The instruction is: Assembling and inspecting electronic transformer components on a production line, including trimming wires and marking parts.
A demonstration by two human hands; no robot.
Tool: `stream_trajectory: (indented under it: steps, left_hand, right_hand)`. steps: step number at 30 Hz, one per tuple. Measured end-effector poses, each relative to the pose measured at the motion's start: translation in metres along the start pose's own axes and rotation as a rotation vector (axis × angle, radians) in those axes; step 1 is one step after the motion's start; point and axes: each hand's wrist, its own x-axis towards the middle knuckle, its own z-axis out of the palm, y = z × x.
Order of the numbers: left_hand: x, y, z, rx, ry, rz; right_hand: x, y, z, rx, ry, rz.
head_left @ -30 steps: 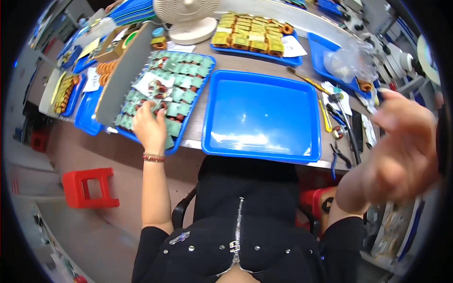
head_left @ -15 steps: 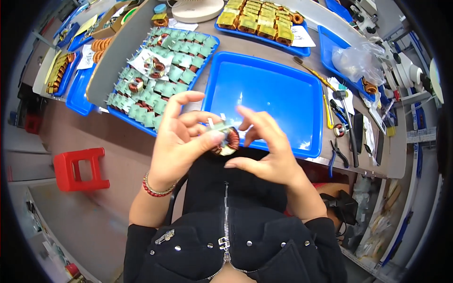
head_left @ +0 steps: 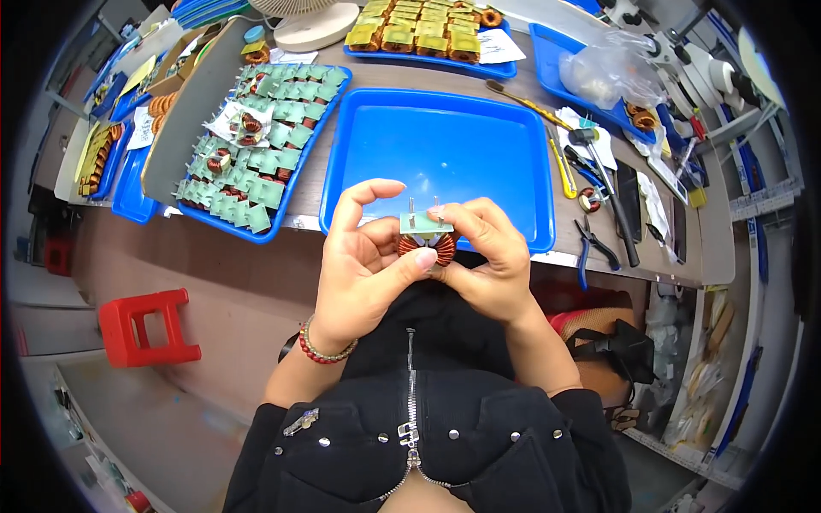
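Between my two hands is a toroidal coil (head_left: 440,250) wound with copper wire, with a pale green base plate (head_left: 425,224) on top and metal pins pointing up. My left hand (head_left: 363,269) grips its left side, thumb across the windings and index finger curled free above. On the other side my right hand (head_left: 492,256) pinches it, fingertip at the plate's right edge and thumb low on the coil. The part is held just in front of the near edge of a blue tray (head_left: 547,231) that has nothing in it.
To the left stands a blue tray (head_left: 272,231) of several green-plated coils. Yellow-wrapped coils (head_left: 398,38) fill a tray at the back. Pliers (head_left: 596,248), a hammer (head_left: 629,231), a yellow cutter (head_left: 563,167) and a brush (head_left: 513,94) lie at right. A red stool (head_left: 150,329) stands on the floor.
My right hand has closed in and now grips the coil too. The coil has turned so its plate lies level with pins upward. The view has shifted, moving the table contents left.
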Motion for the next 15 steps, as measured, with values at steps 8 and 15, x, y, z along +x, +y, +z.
stream_trajectory:
  steps: [8,15]
  left_hand:
    - [0.035,-0.009,0.023,-0.083,-0.140,0.059]
    - [0.030,-0.028,0.015,-0.239,-0.245,0.021]
  right_hand:
    - [0.017,-0.006,-0.029,-0.149,0.207,-0.168]
    - [-0.001,0.000,-0.033,-0.115,0.060,-0.111]
